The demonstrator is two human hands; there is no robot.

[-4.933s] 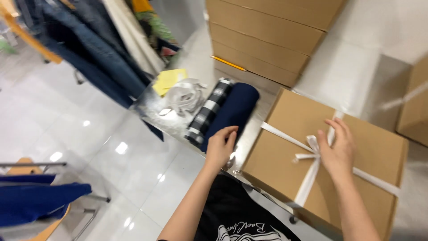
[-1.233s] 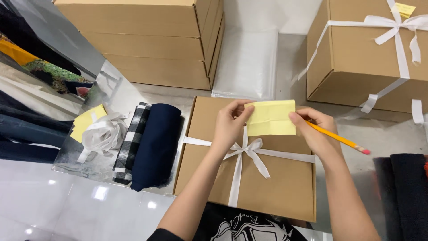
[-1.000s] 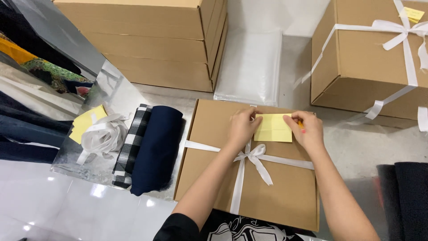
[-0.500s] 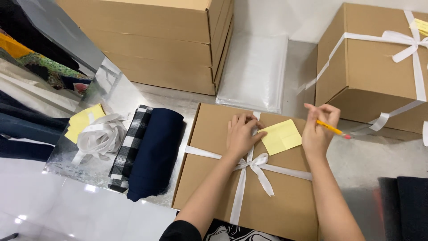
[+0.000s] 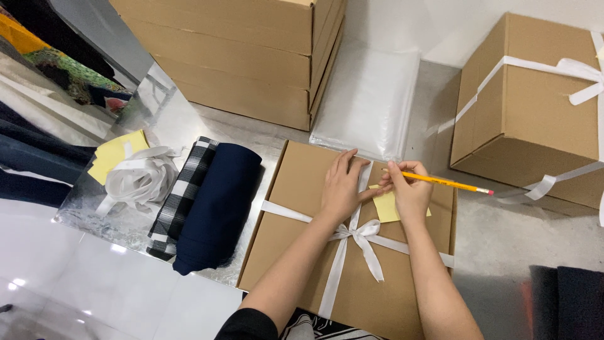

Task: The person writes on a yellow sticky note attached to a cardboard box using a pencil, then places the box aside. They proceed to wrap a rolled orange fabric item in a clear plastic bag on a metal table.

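Left hand (image 5: 343,186) lying flat and unclenched on the ribboned cardboard box (image 5: 302,208), fingertips pinning the yellow sticky note (image 5: 389,206) just right of the white ribbon (image 5: 352,233). Right hand (image 5: 410,192) pinching a yellow pencil (image 5: 440,182), tip at the note's upper edge. Best done with the note held taut, wrist resting on the lid, strokes light, clear of the bow. Folded navy cloth (image 5: 217,204) just beside the box.

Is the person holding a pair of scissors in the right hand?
No, the right hand grips a yellow pencil over the yellow sticky note on the ribboned cardboard box.
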